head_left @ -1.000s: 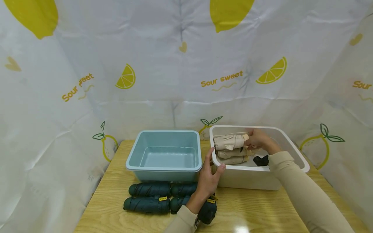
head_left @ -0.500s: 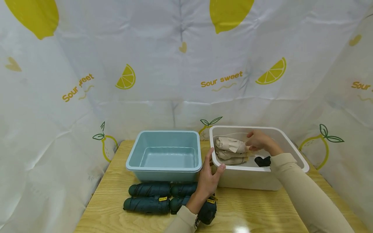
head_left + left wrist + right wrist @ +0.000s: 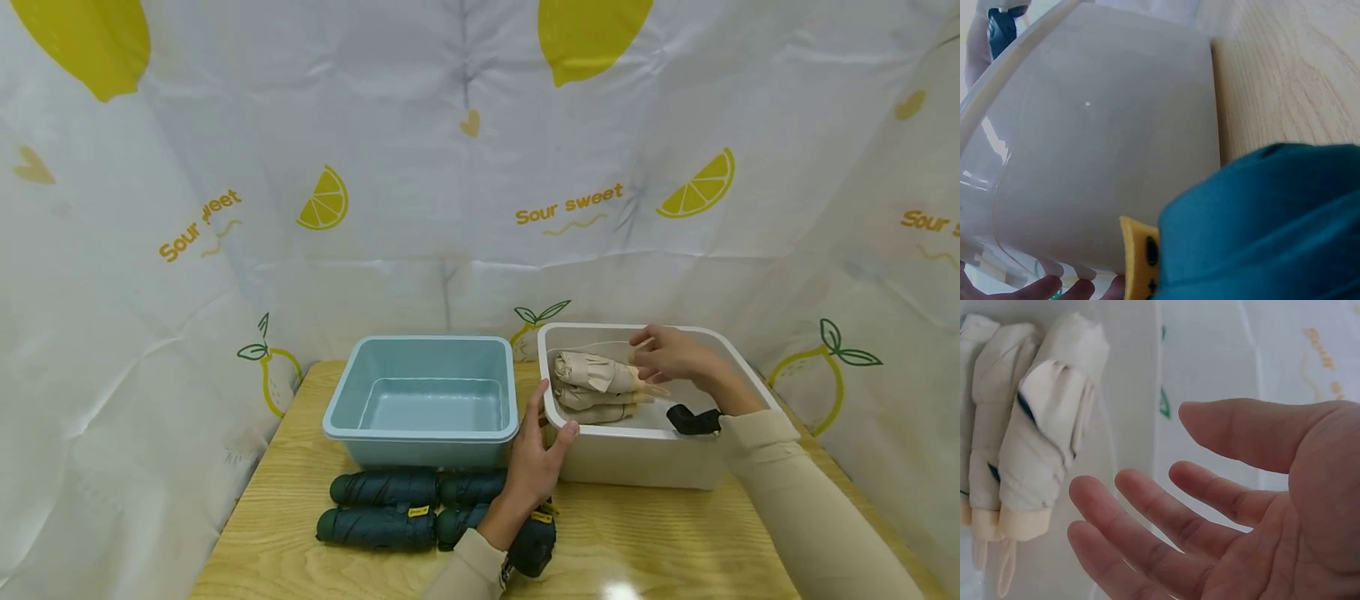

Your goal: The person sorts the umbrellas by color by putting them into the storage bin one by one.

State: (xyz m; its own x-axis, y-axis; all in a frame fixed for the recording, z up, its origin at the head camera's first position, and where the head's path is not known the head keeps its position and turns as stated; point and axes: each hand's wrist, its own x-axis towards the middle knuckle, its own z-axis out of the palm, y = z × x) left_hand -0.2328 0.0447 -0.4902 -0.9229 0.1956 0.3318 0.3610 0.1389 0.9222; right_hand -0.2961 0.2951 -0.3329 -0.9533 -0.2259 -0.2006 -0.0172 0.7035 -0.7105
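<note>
My right hand (image 3: 671,354) is over the inside of a white plastic bin (image 3: 641,458), fingers spread and holding nothing. Three folded beige umbrellas (image 3: 596,372) lie piled at the bin's left end; in the right wrist view their cream handle ends and wrist loops point toward the bottom, left of my fingertips (image 3: 1088,490). My left hand (image 3: 536,458) holds the bin's front left corner, thumb at the front rim and fingers along the left side wall. Below that hand lie several folded dark green umbrellas (image 3: 386,527), one looming large as a teal umbrella (image 3: 1272,219) in the left wrist view.
A light blue bin (image 3: 420,436) stands left of the white one, with nothing seen inside. A black device (image 3: 692,419) sits at my right wrist. Both bins rest on a wooden table (image 3: 637,542), walled in by a lemon-print curtain (image 3: 420,167).
The top beige umbrella has settled down onto the pile, tilting slightly. My right hand has released it and drawn back to the right, fingers opening. The left hand stays put.
</note>
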